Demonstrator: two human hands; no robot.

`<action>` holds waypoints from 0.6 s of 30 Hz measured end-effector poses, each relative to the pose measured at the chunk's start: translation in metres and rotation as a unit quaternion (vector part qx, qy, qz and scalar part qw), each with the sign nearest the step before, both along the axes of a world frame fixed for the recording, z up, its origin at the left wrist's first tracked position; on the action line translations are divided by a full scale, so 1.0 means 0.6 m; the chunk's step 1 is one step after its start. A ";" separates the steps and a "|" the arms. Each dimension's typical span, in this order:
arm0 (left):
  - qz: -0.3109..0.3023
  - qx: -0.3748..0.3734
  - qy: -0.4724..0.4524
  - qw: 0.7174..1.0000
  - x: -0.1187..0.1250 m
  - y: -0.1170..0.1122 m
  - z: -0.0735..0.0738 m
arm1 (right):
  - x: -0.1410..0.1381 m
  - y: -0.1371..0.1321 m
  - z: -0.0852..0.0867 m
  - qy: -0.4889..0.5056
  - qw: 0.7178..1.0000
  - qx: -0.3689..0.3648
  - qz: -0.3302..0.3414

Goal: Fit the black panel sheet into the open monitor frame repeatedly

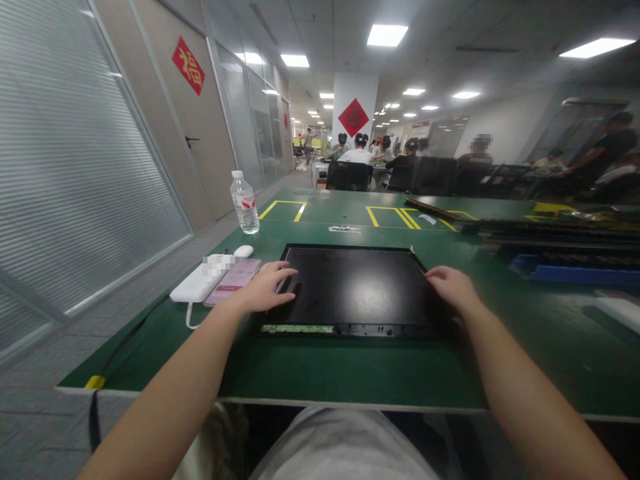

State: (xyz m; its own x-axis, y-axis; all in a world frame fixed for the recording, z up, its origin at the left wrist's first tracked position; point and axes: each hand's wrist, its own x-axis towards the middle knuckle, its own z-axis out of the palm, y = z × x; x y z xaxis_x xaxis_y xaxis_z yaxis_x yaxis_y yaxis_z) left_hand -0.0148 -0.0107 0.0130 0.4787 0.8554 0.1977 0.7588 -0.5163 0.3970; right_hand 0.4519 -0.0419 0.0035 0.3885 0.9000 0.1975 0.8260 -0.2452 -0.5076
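Observation:
A black flat display panel (360,283) lies on the green table, with a strip of green circuit board (297,329) showing along its near edge. My left hand (265,290) is over the panel's left edge, thumb and fingers spread apart on its surface. At the opposite edge, my right hand (453,287) has its fingers bent together round the frame, gripping the side. Parts of the right fingers are hidden behind the hand.
A water bottle (245,203), white mouse (243,251), phone (234,281) and white cabled box (200,277) stand left. Long dark strips (540,233) and a blue piece (575,268) lie right on the green table (350,373). Several people sit beyond.

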 end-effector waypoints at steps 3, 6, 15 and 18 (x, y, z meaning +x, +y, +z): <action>-0.068 -0.031 -0.005 0.997 0.000 -0.010 0.014 | -0.004 -0.001 0.000 -0.011 0.996 0.030 0.081; -0.103 -0.058 0.004 0.993 0.001 -0.018 0.023 | -0.008 -0.001 -0.002 -0.007 0.987 0.034 0.154; -0.143 -0.091 0.001 0.985 -0.006 -0.023 0.032 | -0.008 0.000 -0.011 0.001 0.985 -0.042 0.167; -0.150 -0.097 0.000 0.984 -0.010 -0.021 0.031 | -0.006 0.001 -0.013 0.002 0.985 -0.040 0.169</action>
State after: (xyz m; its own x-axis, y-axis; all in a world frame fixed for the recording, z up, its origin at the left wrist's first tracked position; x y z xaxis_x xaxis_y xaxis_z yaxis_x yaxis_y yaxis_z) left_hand -0.0209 -0.0230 0.0313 0.7160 0.6967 0.0435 0.5837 -0.6317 0.5101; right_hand 0.4484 -0.0412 -0.0045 0.0651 0.9906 0.1199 0.8656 0.0037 -0.5008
